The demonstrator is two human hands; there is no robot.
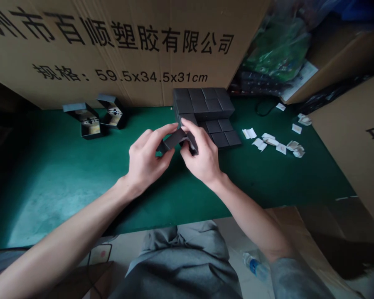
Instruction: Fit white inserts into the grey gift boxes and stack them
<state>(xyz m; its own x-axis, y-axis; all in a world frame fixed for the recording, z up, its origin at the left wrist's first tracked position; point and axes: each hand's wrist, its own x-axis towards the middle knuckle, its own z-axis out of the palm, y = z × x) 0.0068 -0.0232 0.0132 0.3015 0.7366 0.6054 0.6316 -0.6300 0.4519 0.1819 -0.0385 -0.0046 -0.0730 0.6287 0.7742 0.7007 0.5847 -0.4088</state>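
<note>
Between my hands, above the green tabletop [112,178], is a small black hinged box [173,140]. Its lid is tilted apart from its base, and the inside is mostly hidden. My left hand [148,155] pinches one half between thumb and fingers. My right hand [202,151] grips the other half, with a bit of pale lining showing by the thumb. Just behind my right hand stands a stack of closed black boxes [210,99], higher at the back than at the front. Farther left, two opened black boxes [92,129] with pale linings sit on the table.
A large printed cardboard carton [127,54] rises along the table's back edge. Crumpled white paper bits [269,140] lie on the right. Behind them are a green plastic bag [277,50] and another carton [355,137]. On the floor lies a plastic bottle [255,265].
</note>
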